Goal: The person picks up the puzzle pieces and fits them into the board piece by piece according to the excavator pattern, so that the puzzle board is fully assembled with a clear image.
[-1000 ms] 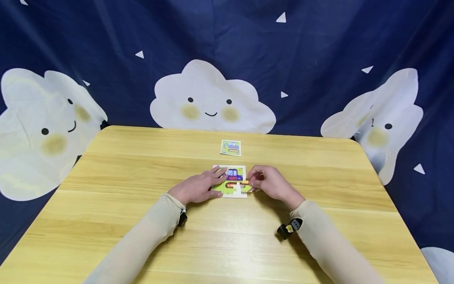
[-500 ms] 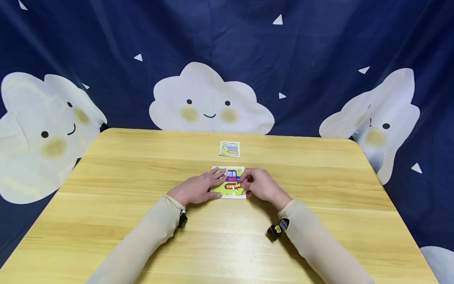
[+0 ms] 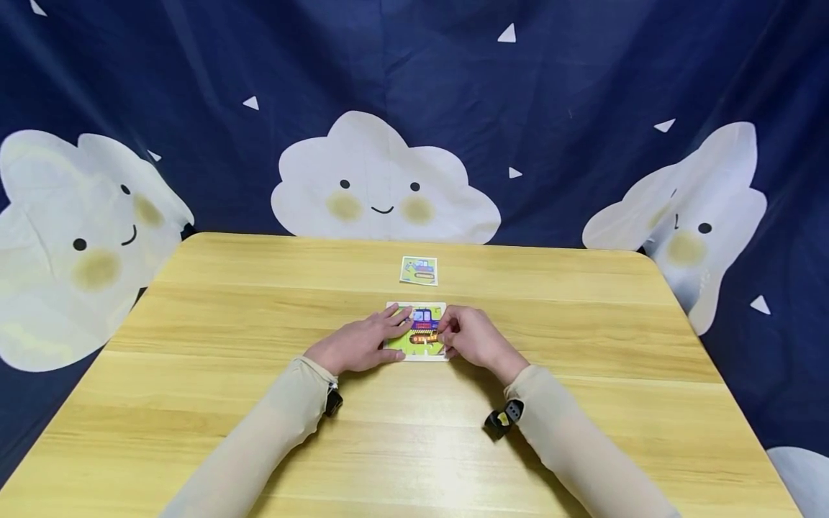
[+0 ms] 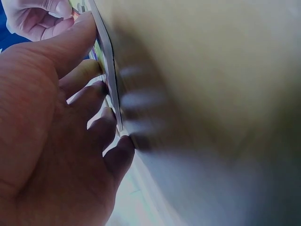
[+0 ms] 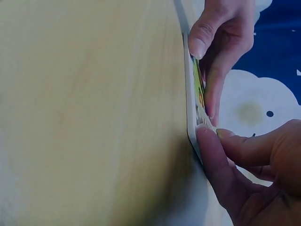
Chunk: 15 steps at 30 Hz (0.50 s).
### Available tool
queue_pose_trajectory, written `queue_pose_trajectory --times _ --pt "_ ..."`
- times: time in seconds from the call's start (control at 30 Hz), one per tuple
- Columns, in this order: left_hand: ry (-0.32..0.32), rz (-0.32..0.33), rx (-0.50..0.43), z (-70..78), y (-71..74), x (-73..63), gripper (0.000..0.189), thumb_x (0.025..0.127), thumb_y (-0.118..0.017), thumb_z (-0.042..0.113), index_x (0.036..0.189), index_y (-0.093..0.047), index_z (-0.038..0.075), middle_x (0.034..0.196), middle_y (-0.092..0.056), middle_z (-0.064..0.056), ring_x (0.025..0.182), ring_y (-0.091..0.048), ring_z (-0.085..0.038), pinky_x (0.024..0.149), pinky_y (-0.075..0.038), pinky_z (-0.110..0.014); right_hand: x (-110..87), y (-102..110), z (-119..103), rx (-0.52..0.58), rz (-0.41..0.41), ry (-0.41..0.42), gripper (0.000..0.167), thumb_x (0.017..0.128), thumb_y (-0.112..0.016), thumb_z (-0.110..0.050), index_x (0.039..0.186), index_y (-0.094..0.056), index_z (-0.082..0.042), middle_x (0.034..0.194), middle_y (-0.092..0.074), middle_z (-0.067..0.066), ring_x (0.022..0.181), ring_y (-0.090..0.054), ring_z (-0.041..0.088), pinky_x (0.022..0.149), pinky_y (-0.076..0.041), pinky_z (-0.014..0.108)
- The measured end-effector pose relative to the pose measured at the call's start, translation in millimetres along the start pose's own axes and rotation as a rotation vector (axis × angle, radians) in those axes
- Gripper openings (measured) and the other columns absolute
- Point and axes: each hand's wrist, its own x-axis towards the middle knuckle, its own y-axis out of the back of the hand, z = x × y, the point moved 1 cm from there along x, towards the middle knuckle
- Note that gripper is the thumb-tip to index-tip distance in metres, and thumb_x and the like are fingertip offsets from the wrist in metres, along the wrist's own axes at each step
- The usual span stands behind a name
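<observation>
A jigsaw puzzle (image 3: 423, 326) of a blue and red digger on green lies in a white-rimmed tray (image 3: 424, 360), between both hands in the head view. My left hand (image 3: 359, 342) rests across its left side, fingers spread flat; the thumb touches the near rim. At the lower right of the picture, my right hand (image 3: 476, 338) pinches a puzzle piece (image 5: 207, 120) between thumb and finger. This piece is tilted over the tray's right end in the right wrist view. The right fingers hide most of it in the head view.
A small card (image 3: 419, 270) with the same digger picture lies beyond the tray. All of this is on a wooden table (image 3: 259, 288). A dark blue cloth (image 3: 550, 86) with smiling clouds hangs behind the table's far edge.
My right hand has moved left with the puzzle piece, from the tray's right edge to over the picture's lower right, then nearly stopped. My left hand has stayed in place.
</observation>
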Motion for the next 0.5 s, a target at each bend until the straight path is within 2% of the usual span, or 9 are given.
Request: queue_pose_trajectory --times 0.37,0.5 --pt "0.0 0.002 -0.01 -1.0 -0.3 -0.5 0.063 0.099 -0.058 0.035 0.151 -0.034 0.008 0.162 -0.015 -0.007 0.147 -0.007 -0.032 0.114 -0.019 -0.051 2.0 -3.9 -1.2 -0.087 -0.008 0.011 0.013 0.091 -0.065 0.006 0.085 -0.06 -0.004 0.072 -0.062 0.006 0.056 -0.062 0.018 0.052 -0.054 0.031" --pt "-0.003 0.003 -0.011 -1.1 -0.9 -0.2 0.063 0.1 -0.058 0.035 0.151 -0.034 0.007 0.162 -0.015 -0.007 0.147 -0.007 -0.031 0.114 -0.019 -0.051 2.3 -3.1 -1.0 -0.207 0.011 0.045 0.015 0.089 -0.069 0.002 0.081 -0.062 -0.008 0.074 -0.061 0.002 0.06 -0.06 0.014 0.059 -0.052 0.03"
